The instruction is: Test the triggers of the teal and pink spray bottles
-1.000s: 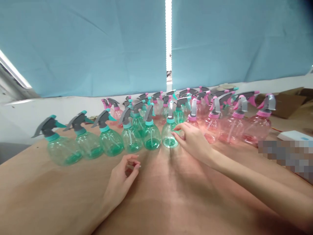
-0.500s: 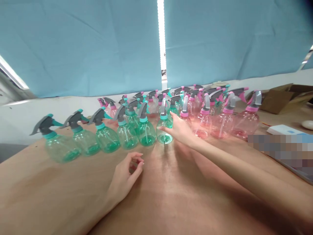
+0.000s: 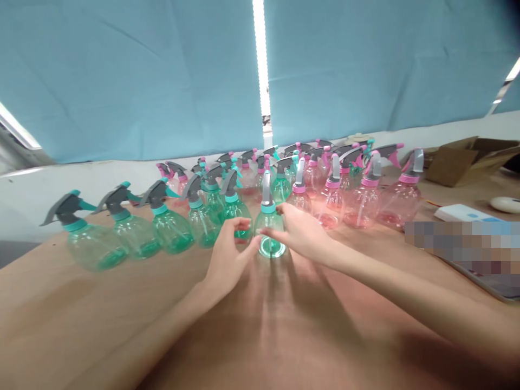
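A clear green spray bottle [image 3: 271,246] with a teal collar and grey trigger head stands upright near the middle, a little nearer than its neighbours. My right hand [image 3: 303,233] is curved around its right side, the thumb across its front and the fingers partly hidden behind it. To its left is my left hand [image 3: 231,246], thumb and fingers apart with nothing between them, the thumb tip close to the bottle. Behind the left hand, another green spray bottle [image 3: 238,208] is partly covered.
Green spray bottles [image 3: 173,230] line the left, pink spray bottles [image 3: 363,206] the right, and several more stand behind. On the right of the wooden table [image 3: 260,336] are a cardboard box [image 3: 455,162], a white box [image 3: 457,213], a mouse [image 3: 506,204] and a blurred-out patch.
The middle green bottle has come slightly nearer with my right hand on it. My left hand has moved forward and right, from the bare table to beside that bottle.
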Tool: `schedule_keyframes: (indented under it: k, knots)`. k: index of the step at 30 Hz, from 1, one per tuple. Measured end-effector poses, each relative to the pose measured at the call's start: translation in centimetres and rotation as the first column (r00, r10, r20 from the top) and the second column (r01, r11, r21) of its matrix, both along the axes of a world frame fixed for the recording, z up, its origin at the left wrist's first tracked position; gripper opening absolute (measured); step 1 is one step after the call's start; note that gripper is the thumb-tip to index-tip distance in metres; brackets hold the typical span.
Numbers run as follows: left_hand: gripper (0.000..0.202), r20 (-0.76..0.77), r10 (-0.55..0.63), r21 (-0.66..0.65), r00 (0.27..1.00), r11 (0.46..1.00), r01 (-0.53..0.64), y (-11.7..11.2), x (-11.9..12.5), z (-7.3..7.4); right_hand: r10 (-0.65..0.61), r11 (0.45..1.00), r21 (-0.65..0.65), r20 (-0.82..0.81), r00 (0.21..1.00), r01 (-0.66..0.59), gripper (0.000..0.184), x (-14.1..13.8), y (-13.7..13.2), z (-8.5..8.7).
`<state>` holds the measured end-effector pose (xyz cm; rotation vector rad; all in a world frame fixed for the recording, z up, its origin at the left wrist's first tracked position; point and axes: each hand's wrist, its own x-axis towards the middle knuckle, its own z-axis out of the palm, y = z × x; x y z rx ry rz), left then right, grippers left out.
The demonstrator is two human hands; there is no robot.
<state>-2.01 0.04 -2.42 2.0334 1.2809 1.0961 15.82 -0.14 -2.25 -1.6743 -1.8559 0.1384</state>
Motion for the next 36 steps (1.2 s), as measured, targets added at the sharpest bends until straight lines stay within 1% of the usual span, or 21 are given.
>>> schedule_keyframes:
  k: [1,3,4,5,6,9,10,12,13,15,16,18,21,25,30,33,36]
  knots:
    - [0.039,0.018,-0.005,0.015,1.000,1.000,0.005,0.3,0.6,0.4,0.019,1.000,0.011,0.009,1.000,-0.019,0.053,0.0,-0.9,-0.1]
    - [0.050,0.040,-0.080,0.043,0.996,0.996,0.078,0.6,1.6,1.1,0.048,0.999,0.017,-0.001,0.999,-0.048,0.047,-0.2,-2.6,-0.3]
    - [0.054,0.049,-0.121,0.047,0.991,0.992,0.119,0.6,2.0,1.5,0.085,0.996,0.006,-0.017,0.996,-0.085,0.047,-0.3,-3.5,-0.4]
    - [0.057,0.054,-0.151,0.036,0.987,0.988,0.149,0.4,2.4,1.9,0.104,0.994,0.023,-0.024,0.994,-0.103,0.048,-0.5,-4.3,-0.6]
    - [0.058,0.061,-0.165,0.024,0.984,0.986,0.164,0.1,2.7,2.2,0.135,0.988,0.075,-0.021,0.991,-0.133,0.050,-0.7,-5.0,-0.9]
    - [0.047,0.097,-0.220,0.016,0.971,0.975,0.220,-0.9,3.2,2.9,0.223,0.951,0.224,-0.030,0.974,-0.211,0.060,-1.2,-6.3,-1.9]
    - [0.042,0.105,-0.237,0.020,0.966,0.971,0.236,-1.2,3.2,3.0,0.263,0.936,0.252,-0.044,0.964,-0.244,0.063,-1.3,-6.6,-2.3]
    - [0.036,0.120,-0.265,0.034,0.957,0.964,0.263,-1.6,3.0,3.1,0.358,0.907,0.263,-0.075,0.931,-0.328,0.066,-1.0,-6.7,-3.2]
    - [0.035,0.130,-0.274,0.038,0.953,0.962,0.271,-1.7,2.8,3.1,0.409,0.891,0.253,-0.088,0.908,-0.377,0.067,-0.7,-6.6,-3.8]
    - [0.036,0.153,-0.287,0.044,0.946,0.958,0.284,-1.6,2.5,2.9,0.470,0.868,0.228,-0.094,0.877,-0.441,0.068,0.2,-6.2,-4.9]
    - [0.036,0.156,-0.290,0.042,0.944,0.957,0.287,-1.5,2.4,2.9,0.478,0.866,0.216,-0.095,0.873,-0.451,0.069,0.8,-6.0,-5.5]
    - [0.035,0.154,-0.284,0.037,0.947,0.959,0.281,-1.2,2.3,2.7,0.463,0.880,0.184,-0.117,0.879,-0.439,0.066,1.8,-5.5,-6.5]
    - [0.033,0.160,-0.284,0.039,0.946,0.959,0.281,-0.9,2.2,2.4,0.414,0.909,0.145,-0.202,0.888,-0.391,0.061,3.0,-4.9,-7.3]
    - [0.036,0.202,-0.319,0.007,0.926,0.946,0.325,-0.7,1.9,2.3,0.395,0.919,0.105,-0.264,0.880,-0.381,0.054,3.4,-4.7,-7.3]
    - [0.037,0.222,-0.352,-0.022,0.909,0.930,0.366,-0.8,1.6,2.6,0.403,0.913,0.069,-0.293,0.867,-0.402,0.048,3.4,-4.4,-7.2]
    - [0.032,0.239,-0.346,-0.036,0.907,0.930,0.365,-0.9,1.6,2.9,0.407,0.909,0.053,-0.325,0.854,-0.414,0.044,3.3,-4.4,-7.2]
    - [0.027,0.255,-0.359,-0.052,0.898,0.922,0.383,-0.8,1.4,3.1,0.422,0.901,0.050,-0.340,0.841,-0.432,0.045,3.3,-4.5,-7.2]
